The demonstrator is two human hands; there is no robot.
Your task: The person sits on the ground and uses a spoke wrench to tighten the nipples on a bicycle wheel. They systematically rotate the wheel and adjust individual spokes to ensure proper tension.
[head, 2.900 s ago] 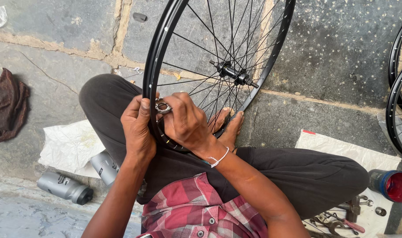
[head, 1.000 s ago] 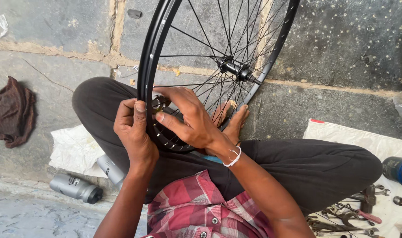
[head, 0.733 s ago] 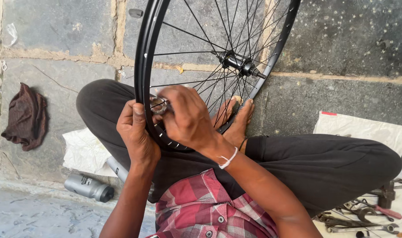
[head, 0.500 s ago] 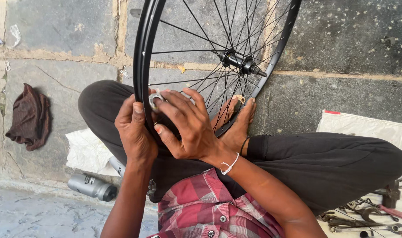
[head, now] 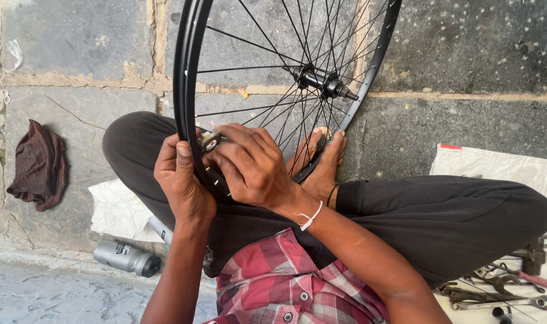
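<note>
While our view has slid left since half a second ago, our right hand [head: 252, 171] has curled down over the small metal tool [head: 210, 141], pinching it at a spoke. Our left hand [head: 180, 180] wraps closed around the black rim [head: 182, 90], just beside it.

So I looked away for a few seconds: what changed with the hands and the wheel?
The right hand shifted slightly along the rim, its fingers keeping the small round metal tool at the spokes. The left hand stayed gripping the rim, and the wheel stayed upright between the feet.
</note>
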